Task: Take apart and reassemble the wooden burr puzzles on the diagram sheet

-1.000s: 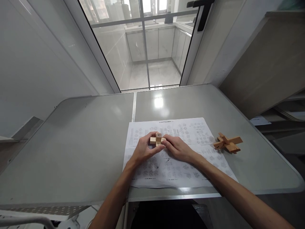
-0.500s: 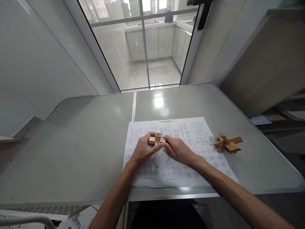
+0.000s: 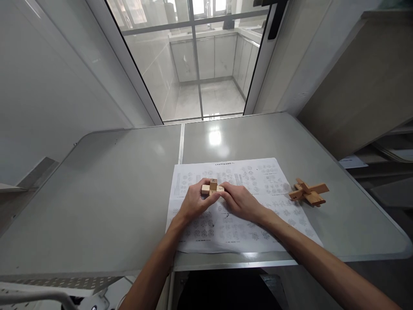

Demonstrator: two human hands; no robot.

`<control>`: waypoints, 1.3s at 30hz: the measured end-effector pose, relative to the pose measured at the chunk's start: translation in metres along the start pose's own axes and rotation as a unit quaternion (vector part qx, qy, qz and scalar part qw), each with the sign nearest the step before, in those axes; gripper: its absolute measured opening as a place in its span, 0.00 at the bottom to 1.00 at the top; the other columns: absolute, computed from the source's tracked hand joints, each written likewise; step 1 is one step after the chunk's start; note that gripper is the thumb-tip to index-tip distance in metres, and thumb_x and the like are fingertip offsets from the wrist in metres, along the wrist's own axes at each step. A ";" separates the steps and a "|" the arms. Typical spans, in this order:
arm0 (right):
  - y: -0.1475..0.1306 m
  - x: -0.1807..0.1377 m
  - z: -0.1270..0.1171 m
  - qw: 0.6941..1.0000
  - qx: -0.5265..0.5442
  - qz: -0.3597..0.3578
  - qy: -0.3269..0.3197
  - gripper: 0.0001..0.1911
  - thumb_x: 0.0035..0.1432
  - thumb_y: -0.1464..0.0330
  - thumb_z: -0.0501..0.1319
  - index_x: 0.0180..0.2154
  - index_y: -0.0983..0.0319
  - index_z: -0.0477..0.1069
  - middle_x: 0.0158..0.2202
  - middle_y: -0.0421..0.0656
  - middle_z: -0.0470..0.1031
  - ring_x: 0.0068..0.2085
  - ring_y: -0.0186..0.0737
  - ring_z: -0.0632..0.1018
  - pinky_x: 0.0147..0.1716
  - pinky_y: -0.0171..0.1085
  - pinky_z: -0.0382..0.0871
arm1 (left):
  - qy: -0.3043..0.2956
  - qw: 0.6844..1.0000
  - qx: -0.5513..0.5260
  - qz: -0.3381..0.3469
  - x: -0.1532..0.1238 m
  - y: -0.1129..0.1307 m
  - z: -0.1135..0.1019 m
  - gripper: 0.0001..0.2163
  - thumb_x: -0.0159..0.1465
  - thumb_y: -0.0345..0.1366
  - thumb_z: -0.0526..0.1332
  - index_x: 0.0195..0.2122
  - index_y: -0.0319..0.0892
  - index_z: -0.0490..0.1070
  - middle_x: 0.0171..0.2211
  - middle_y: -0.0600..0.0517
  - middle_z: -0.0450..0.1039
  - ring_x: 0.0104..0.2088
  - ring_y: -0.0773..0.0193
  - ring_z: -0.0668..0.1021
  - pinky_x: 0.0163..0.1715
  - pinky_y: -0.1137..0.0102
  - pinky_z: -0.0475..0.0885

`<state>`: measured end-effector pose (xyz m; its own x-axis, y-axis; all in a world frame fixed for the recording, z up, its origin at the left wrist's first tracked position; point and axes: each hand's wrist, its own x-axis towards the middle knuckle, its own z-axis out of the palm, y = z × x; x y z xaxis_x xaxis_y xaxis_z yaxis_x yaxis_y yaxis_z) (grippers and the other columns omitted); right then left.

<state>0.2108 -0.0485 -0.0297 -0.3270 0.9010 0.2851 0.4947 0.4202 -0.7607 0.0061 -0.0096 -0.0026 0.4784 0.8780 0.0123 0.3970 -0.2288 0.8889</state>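
Observation:
A small wooden block puzzle (image 3: 212, 187), made of pale interlocking pieces with dark marks on top, rests just above a printed paper sheet (image 3: 258, 181). My left hand (image 3: 192, 202) grips its left side with fingers curled around the pieces. From the right, my right hand (image 3: 239, 200) holds the other side, its fingertips on the blocks. Both hands rest on the sheet. A second wooden puzzle (image 3: 308, 192), a darker cross of sticks, lies to the right, partly off the paper and away from both hands.
The sheet lies on a grey table (image 3: 106, 189) with a seam down its middle. A glass door (image 3: 196, 60) stands beyond the far edge. Shelving with papers (image 3: 387, 150) stands at the right. A metal frame (image 3: 38, 297) shows at the lower left.
The block puzzle has turned slightly between my fingers and sits a little lower and to the left. Both hands stay on it in nearly the same place.

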 end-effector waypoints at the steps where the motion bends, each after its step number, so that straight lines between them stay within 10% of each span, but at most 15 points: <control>1: -0.001 0.000 0.000 1.000 0.006 0.004 -0.001 0.17 0.80 0.60 0.47 0.39 0.57 0.65 0.30 0.40 0.74 0.27 0.40 0.73 0.29 0.36 0.63 | -0.003 1.000 -0.002 0.004 0.000 0.000 0.000 0.19 0.66 0.52 0.65 0.46 0.41 0.75 0.33 0.53 0.77 0.32 0.62 0.77 0.34 0.71 0.70; 12: -0.010 0.003 -0.001 0.999 0.043 0.016 -0.005 0.18 0.80 0.62 0.46 0.35 0.57 0.62 0.30 0.39 0.74 0.27 0.37 0.74 0.28 0.35 0.66 | -0.004 0.999 -0.043 0.032 0.000 0.000 0.000 0.21 0.64 0.50 0.67 0.52 0.43 0.73 0.42 0.50 0.79 0.39 0.59 0.80 0.41 0.69 0.74; 39: -0.002 -0.001 0.010 0.987 -0.125 -0.076 0.061 0.20 0.82 0.58 0.46 0.39 0.60 0.68 0.27 0.41 0.75 0.24 0.38 0.72 0.27 0.36 0.59 | -0.003 0.998 -0.022 -0.050 0.006 0.008 -0.005 0.18 0.68 0.53 0.61 0.35 0.41 0.75 0.24 0.54 0.78 0.24 0.64 0.78 0.29 0.72 0.69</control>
<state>0.2020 -0.0514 -0.0349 -0.3210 0.8248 0.4654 0.6347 0.5521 -0.5407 0.0084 -0.0043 0.0067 0.4426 0.8931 -0.0806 0.4078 -0.1204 0.9051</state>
